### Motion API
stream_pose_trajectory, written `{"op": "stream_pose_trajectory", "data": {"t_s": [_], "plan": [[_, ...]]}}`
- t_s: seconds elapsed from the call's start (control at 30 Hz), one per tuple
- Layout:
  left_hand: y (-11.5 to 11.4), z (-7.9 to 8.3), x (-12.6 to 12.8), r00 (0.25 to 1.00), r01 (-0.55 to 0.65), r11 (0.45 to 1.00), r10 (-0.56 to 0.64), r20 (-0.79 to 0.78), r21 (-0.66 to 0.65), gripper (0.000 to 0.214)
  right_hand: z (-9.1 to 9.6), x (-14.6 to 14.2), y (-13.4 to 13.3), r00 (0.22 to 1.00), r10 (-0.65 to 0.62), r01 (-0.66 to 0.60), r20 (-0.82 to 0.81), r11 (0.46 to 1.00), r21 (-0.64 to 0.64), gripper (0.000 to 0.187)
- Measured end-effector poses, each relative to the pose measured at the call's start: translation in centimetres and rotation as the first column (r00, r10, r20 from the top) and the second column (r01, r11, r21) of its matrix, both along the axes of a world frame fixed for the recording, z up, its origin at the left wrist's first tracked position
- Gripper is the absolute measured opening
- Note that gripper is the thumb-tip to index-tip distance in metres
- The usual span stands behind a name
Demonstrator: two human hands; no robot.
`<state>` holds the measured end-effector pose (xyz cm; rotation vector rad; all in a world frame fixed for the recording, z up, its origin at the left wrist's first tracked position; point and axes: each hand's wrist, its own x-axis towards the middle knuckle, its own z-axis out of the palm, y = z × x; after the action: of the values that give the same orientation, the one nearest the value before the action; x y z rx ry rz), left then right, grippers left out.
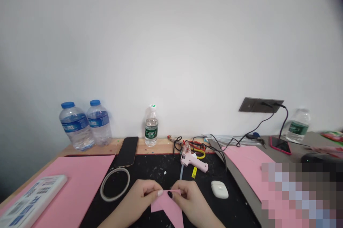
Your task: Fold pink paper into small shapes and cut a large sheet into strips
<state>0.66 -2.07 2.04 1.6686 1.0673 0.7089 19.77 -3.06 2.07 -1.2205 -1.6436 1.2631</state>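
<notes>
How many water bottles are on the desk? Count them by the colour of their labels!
Blue-label water bottles: 2
Green-label water bottles: 2
Total: 4

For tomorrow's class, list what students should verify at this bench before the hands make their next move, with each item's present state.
1. Left hand and right hand both pinching the pink sheet piece: ok.
2. Pink glue gun lying apart from both hands: ok.
3. Glue gun hot or cold: cannot tell.
4. Tape roll lying within reach on the black mat: ok.
5. Lower tip of the piece fully in view: not ok, the picture's edge cuts it off.
</notes>
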Motion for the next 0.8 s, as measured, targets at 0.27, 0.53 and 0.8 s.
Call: {"op": "stream_pose_trajectory", "data": {"t_s": [0.27, 0.53, 0.8], "plan": [[-0.5, 0.3, 0.3, 0.995, 0.009, 0.996, 0.0, -0.101, 0.093, 0.025, -0.2, -0.2, -0.2, 0.993, -0.013, 0.007, 0.115, 0.999, 0.052, 0.016], [1.0, -0.2, -1.2, 0.993, -0.11, 0.994, 0.11, 0.034, -0.023, 0.026, 0.6, 1.6, 0.8, 0.989, -0.149, 0.149, 0.008, 0.989, 0.006, 0.019], [0.1, 0.0, -0.9, 0.996, -0.084, 0.977, 0.086, -0.003, 0.198, 0.034, 0.5, 0.9, 0.6, 0.987, -0.146, 0.138, -0.068, 0.984, -0.113, 0.016]]}}
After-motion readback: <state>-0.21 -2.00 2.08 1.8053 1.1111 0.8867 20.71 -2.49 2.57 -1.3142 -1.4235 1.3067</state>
